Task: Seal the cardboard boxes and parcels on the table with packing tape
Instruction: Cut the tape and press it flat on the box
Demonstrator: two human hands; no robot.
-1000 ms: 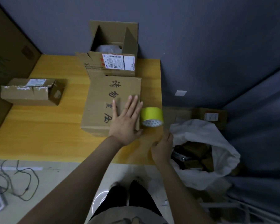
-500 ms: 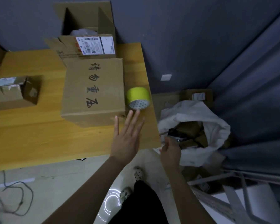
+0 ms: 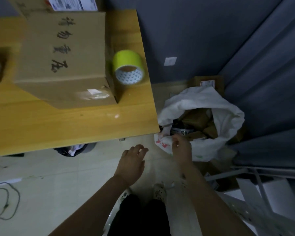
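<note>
Wooden table (image 3: 58,126) holds tape roll (image 3: 127,63), hole facing near edge; left hand (image 3: 131,162) slack

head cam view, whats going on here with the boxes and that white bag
A person stands at the corner of a wooden table. The left hand is over the floor, fingers loosely curled, holding nothing. The right hand is at the rim of a white bag on the floor with brown parcels inside; whether it grips the rim is unclear. The yellow-green tape roll sits untouched on the table beside a closed cardboard box.
</note>
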